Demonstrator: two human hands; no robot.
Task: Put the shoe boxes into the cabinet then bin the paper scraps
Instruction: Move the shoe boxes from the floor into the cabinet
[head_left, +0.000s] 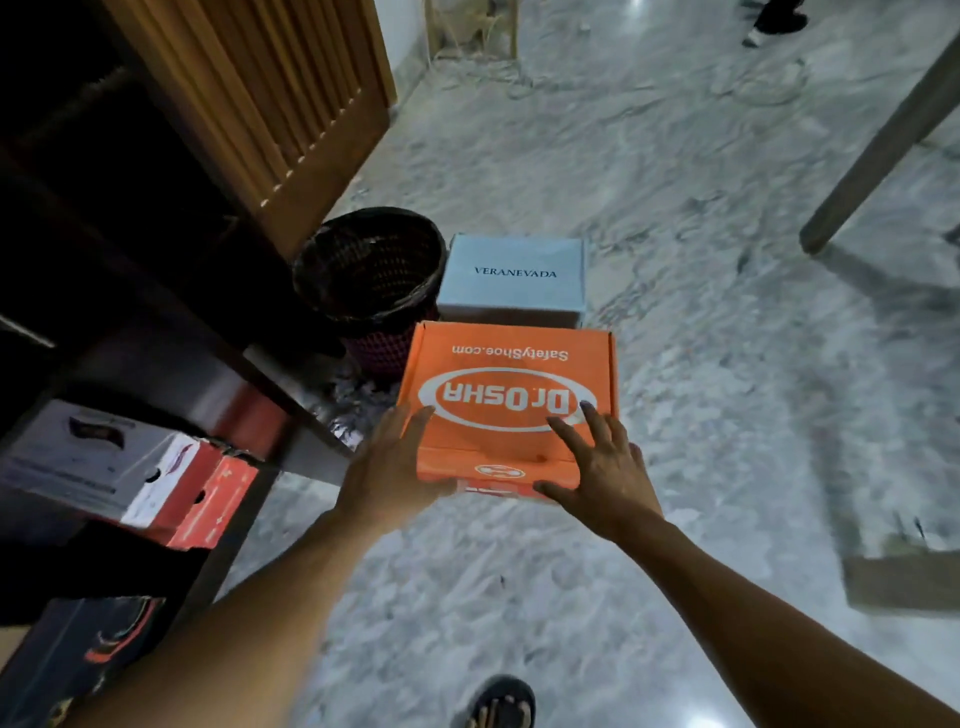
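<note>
Orange box (509, 364): held between both hands, to the right of the cabinet and not yet on a shelf. I cannot tell whether it is lifted or resting on the floor.
Left hand (387, 467): grips the box's near left corner, with the fingers along its side.
Right hand (597, 467): clasps the near right corner, fingers spread on the lid and thumb hooked on the front face.
Blue box (511, 280): on the floor just beyond the fingertips, untouched.
Cabinet (171, 374): left of the left hand, with its door open.
Done, as I judge: a white-red box (104, 462) sits on a shelf left of the left forearm, and a dark box (78, 654) on the shelf below.
Left: two boxes to shelve, likely the orange one first.
Bin (382, 348): beyond the left hand, beside the blue box.
Scraps: something pale and blurred lies at the bin's foot. I cannot tell whether it is paper. Binning looks not yet begun.
</note>
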